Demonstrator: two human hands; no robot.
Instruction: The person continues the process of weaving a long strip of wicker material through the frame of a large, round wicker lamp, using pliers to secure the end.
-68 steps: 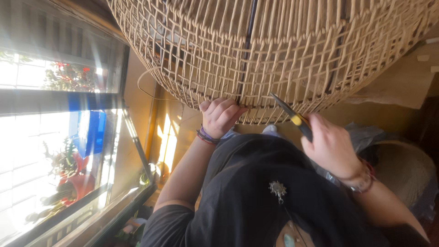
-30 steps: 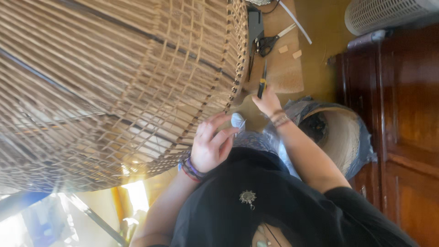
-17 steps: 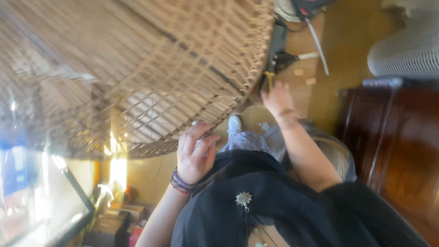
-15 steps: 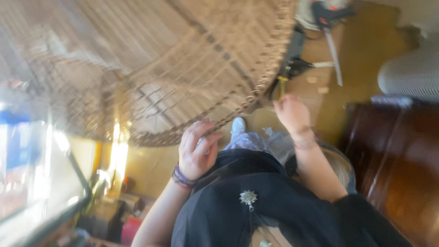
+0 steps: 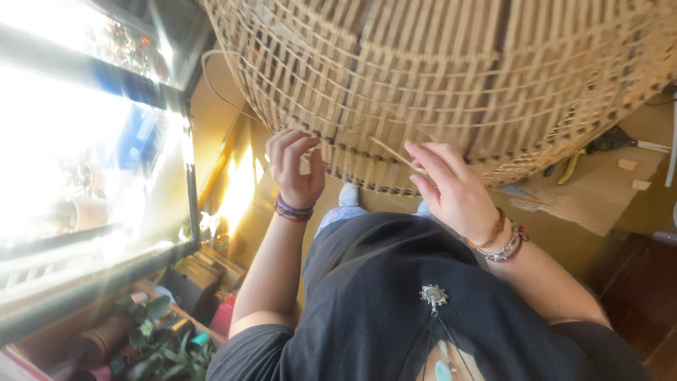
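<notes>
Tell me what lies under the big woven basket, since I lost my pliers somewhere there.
Under the woven basket edge at right, yellow-handled pliers lie on cardboard. The left hand and right hand work at its rim. Whatever is farther beneath is covered by the basket.

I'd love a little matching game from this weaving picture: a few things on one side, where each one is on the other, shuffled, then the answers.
Things
1. left hand
2. right hand
3. yellow-handled pliers
4. silver pendant

Places
A. on the black shirt at the chest
B. lying on the cardboard under the basket's edge
C. fingers curled at the lower rim of the woven basket, nearer the window
D. fingertips at a loose thin cane strip sticking out of the weave

Pairs: 1-C, 2-D, 3-B, 4-A
</notes>
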